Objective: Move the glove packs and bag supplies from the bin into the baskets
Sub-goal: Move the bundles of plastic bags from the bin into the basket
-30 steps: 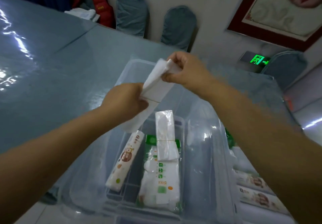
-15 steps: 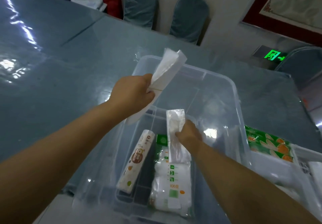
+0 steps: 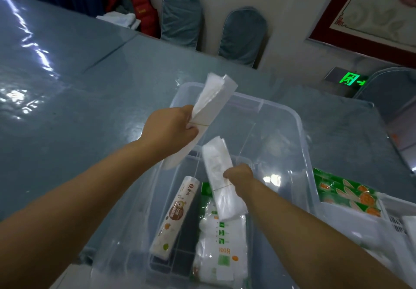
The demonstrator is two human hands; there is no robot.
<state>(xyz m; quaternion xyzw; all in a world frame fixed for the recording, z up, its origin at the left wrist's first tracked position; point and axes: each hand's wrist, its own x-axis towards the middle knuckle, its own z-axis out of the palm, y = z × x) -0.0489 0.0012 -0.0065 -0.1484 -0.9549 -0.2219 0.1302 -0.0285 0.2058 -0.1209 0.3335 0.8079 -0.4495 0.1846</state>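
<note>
A clear plastic bin (image 3: 302,135) stands on the blue-grey table. My left hand (image 3: 168,129) grips a banded bundle of clear plastic bags (image 3: 209,108) above the bin's left rim. My right hand (image 3: 238,176) reaches into the bin and grips a second banded bundle of bags (image 3: 221,180), tilted up off the pile. On the bin floor lie a white roll pack with a cartoon print (image 3: 174,219) and a white-and-green glove pack (image 3: 221,250). A white basket (image 3: 351,221) at the right holds green packs with orange print (image 3: 349,195).
The glossy table (image 3: 67,99) stretches far to the left and back. Two blue-covered chair backs (image 3: 243,34) stand against the wall beyond it. A red jacket (image 3: 144,7) and white cloth lie at the far edge. A third chair is at the right.
My right hand let go of the upper bundle, dropped into the bin and took hold of the second bundle, now lifted slightly. My left hand keeps the first bundle.
</note>
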